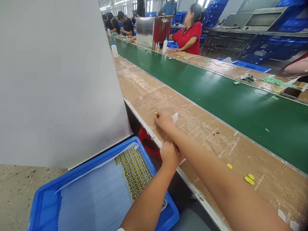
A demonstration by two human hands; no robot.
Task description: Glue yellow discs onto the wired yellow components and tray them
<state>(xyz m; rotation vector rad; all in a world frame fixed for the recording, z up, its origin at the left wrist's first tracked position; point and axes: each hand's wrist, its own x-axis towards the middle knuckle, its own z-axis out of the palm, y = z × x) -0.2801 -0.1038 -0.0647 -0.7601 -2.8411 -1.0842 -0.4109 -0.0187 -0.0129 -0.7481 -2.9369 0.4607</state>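
Observation:
My right hand point(165, 121) is closed over the cardboard-covered bench, its fingertips pinching a small yellow-and-dark piece point(157, 113). A white scrap or tip point(175, 118) shows beside that hand; I cannot tell whether it is held. My left hand point(170, 153) is curled at the bench's near edge, just under my right forearm, and whatever its fingers hold is hidden. Below it on the left, a blue tray point(39, 202) bears a ribbed translucent sheet point(93, 192) with rows of small yellow-and-grey pieces point(134, 170). Several flat yellow ovals point(249, 180) lie on the bench by my right forearm.
A green conveyor belt point(204, 93) runs along the bench's far side. A large white panel point(55, 80) stands at left. Across the belt are a person in red point(191, 37), a metal box point(145, 32), a white bottle point(165, 45) and green pieces point(273, 81). Other people sit farther back.

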